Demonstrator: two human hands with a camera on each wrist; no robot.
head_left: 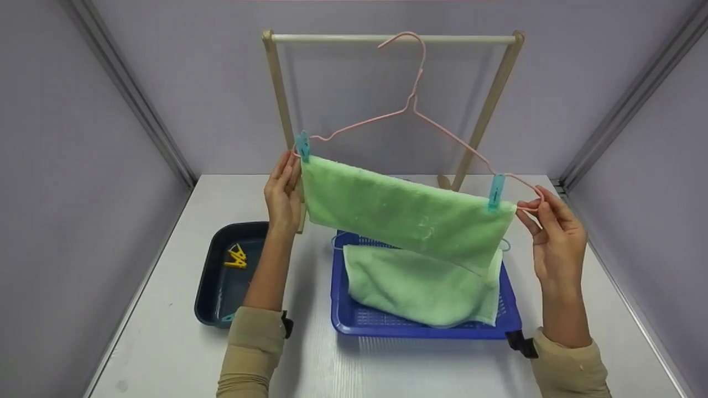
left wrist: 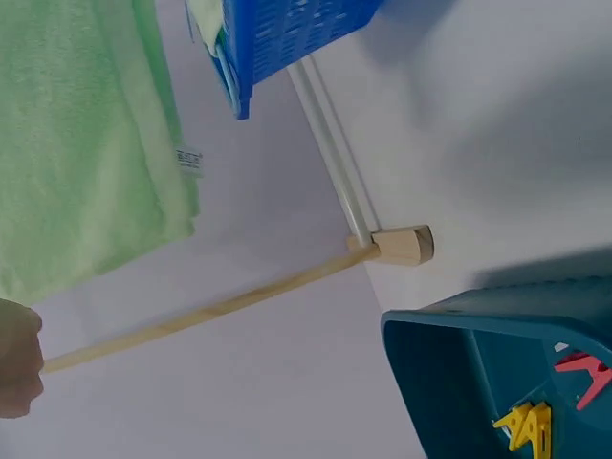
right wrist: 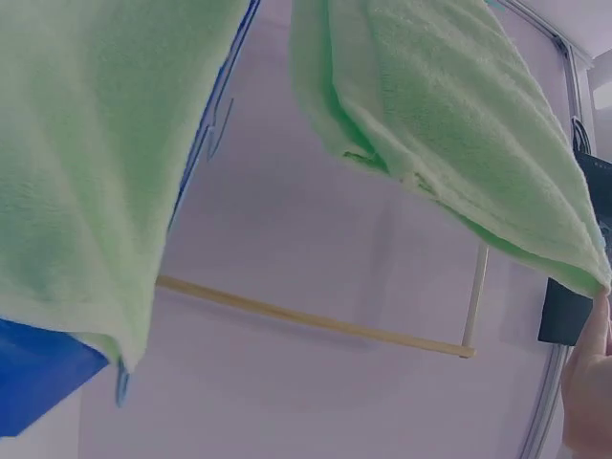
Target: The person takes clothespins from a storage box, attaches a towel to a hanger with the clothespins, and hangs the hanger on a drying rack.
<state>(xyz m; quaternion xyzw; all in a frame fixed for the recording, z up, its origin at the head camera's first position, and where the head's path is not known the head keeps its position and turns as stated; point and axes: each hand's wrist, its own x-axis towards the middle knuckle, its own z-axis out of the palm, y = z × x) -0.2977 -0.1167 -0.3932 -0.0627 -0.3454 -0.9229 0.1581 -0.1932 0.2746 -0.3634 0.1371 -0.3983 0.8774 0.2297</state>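
A pink wire hanger is held up in front of me, tilted down to the right. Over its lower bar hangs a folded light green towel, fixed by a teal clothespin at the left and another teal clothespin at the right. My left hand pinches the hanger's left end beside the clothespin. With thumb and fingers my right hand pinches its right end. A second green towel lies in the blue basket below. In the right wrist view the hung towel reaches close to my fingers.
Behind the hanger stands a wooden rack with a pale top rail. At the left a dark teal tub holds yellow clothespins and a red clothespin. Walls enclose the white table at the back and sides.
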